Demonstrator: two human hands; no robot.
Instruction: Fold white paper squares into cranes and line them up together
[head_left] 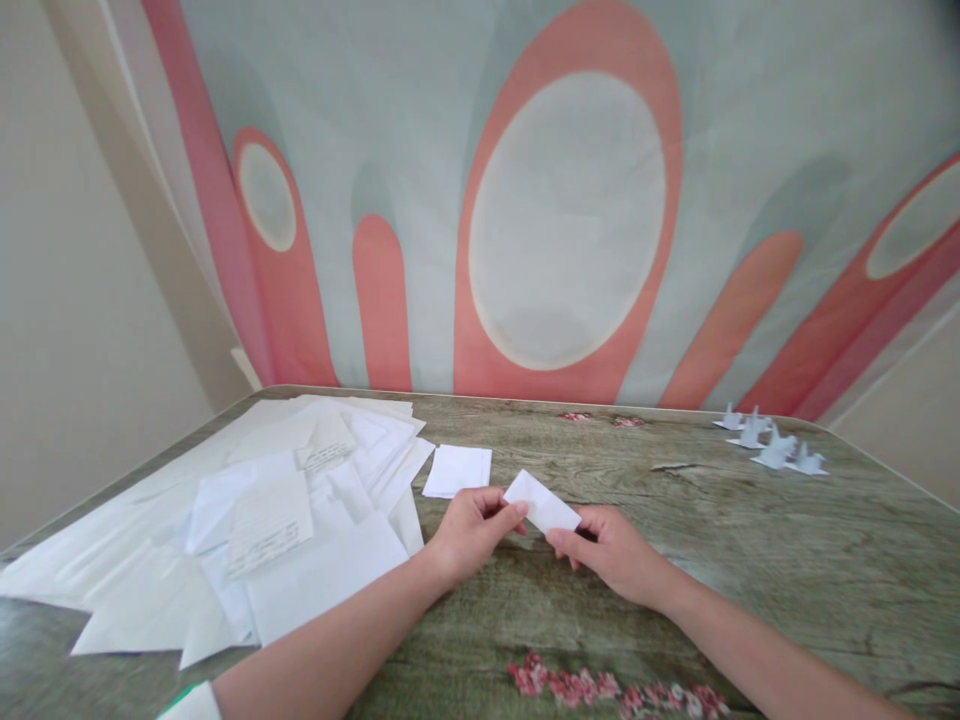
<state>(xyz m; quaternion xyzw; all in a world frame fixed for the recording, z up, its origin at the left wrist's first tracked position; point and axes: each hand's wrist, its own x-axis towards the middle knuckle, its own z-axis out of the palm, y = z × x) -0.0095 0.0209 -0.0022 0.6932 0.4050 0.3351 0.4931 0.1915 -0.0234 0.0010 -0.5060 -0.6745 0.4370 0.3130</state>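
Between my two hands is a small folded piece of white paper [543,503], a narrow rectangle tilted down to the right. My left hand [474,522] pinches its left end, thumb on top. At the lower right corner my right hand [604,548] grips it between thumb and fingers. The paper is held a little above the wooden-patterned table [600,640]. Just behind my left hand lies a small stack of white square paper sheets [459,470]. Fingers under the folded paper are partly hidden.
A wide, messy pile of white papers [330,560] covers the table's left side, some with printed lines. Several folded white paper cranes [776,447] stand at the far right. Behind the table hangs a grey and coral patterned backdrop [420,120].
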